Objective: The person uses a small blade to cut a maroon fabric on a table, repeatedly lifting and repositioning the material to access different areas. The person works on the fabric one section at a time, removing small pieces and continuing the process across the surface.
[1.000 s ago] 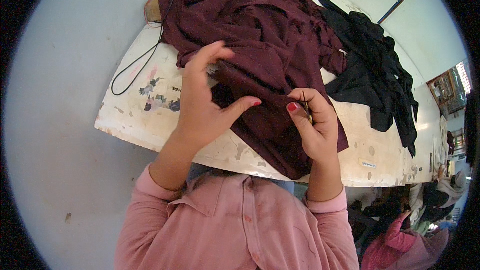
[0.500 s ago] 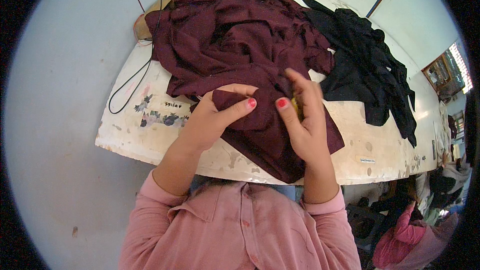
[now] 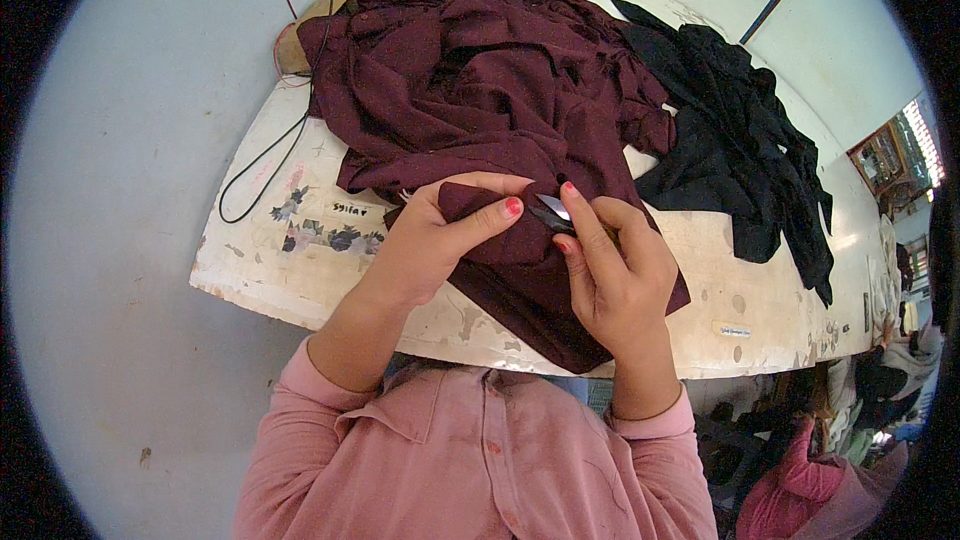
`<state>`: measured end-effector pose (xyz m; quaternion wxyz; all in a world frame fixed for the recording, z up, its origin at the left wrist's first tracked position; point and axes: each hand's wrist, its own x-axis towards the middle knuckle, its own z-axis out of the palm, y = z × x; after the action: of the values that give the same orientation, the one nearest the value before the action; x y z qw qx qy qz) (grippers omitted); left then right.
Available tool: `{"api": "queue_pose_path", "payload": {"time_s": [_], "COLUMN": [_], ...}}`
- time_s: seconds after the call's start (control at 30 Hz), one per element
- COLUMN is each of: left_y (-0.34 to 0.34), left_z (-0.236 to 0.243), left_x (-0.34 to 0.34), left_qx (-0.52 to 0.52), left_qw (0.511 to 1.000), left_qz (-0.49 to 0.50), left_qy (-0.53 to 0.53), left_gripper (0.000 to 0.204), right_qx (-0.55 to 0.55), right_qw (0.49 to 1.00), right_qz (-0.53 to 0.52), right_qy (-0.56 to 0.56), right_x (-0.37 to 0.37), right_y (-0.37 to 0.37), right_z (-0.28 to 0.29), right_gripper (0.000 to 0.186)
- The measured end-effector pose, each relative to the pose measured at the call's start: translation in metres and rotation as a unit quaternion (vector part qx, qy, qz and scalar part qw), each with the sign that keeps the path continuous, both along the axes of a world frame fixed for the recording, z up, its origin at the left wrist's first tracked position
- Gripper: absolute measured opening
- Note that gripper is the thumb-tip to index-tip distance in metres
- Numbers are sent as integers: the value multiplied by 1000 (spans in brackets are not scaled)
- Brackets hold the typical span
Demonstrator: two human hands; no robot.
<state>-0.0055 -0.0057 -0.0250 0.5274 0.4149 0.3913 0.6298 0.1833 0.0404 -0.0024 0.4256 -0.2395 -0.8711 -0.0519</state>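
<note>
At left grip (image 3: 432,237): pinching one maroon cloth fold (image 3: 462,203). At right grip (image 3: 625,278), just beside: holding one snipper (image 3: 550,208).

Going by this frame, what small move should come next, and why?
Probably ease the small snips to the pinched edge of the maroon fabric, because the right hand holds them pointed that way while the left hand grips the fabric close by.
</note>
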Motion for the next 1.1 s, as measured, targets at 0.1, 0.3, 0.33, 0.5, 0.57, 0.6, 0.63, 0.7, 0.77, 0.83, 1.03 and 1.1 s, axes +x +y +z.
{"api": "queue_pose_path", "payload": {"time_s": [0.1,0.3,0.33,0.5,0.57,0.6,0.63,0.7,0.77,0.83,1.03,1.1], "left_y": [0,-1,0,0,1,2,2,4,6,5,2,2], "left_z": [0,-1,-2,-1,-3,-3,-3,-4,-6,-5,-5,-3], "left_x": [-1,-3,-3,0,-1,-1,-1,-2,-1,-2,-2,-1], "left_qx": [6,22,23,36,29,24,20,14,11,16,11,15], "left_qw": [1000,999,999,998,998,997,997,996,995,996,995,997], "left_qz": [-7,-45,-43,-48,-51,-52,-54,-47,-32,-19,-27,-27], "left_qy": [20,-13,-4,2,-35,-45,-54,-74,-93,-82,-92,-77], "left_gripper": [24,30,30,18,18,19,20,22,24,24,25,26], "right_qx": [19,-91,-121,-150,-97,-70,-60,-40,-170,-349,-269,-234], "right_qw": [1000,992,987,986,994,996,996,997,971,882,955,971], "right_qz": [3,33,30,47,50,48,54,66,168,317,123,19], "right_qy": [-19,80,97,45,19,34,30,18,21,10,12,44], "right_x": [2,1,-1,-10,-12,-14,-13,-8,-3,3,8,11], "right_y": [2,2,-3,-11,3,4,4,1,-5,-8,-22,-17], "right_z": [1,0,5,13,-1,-3,-3,-2,3,13,19,11], "right_gripper": [37,39,40,44,42,40,41,41,33,27,55,54]}}
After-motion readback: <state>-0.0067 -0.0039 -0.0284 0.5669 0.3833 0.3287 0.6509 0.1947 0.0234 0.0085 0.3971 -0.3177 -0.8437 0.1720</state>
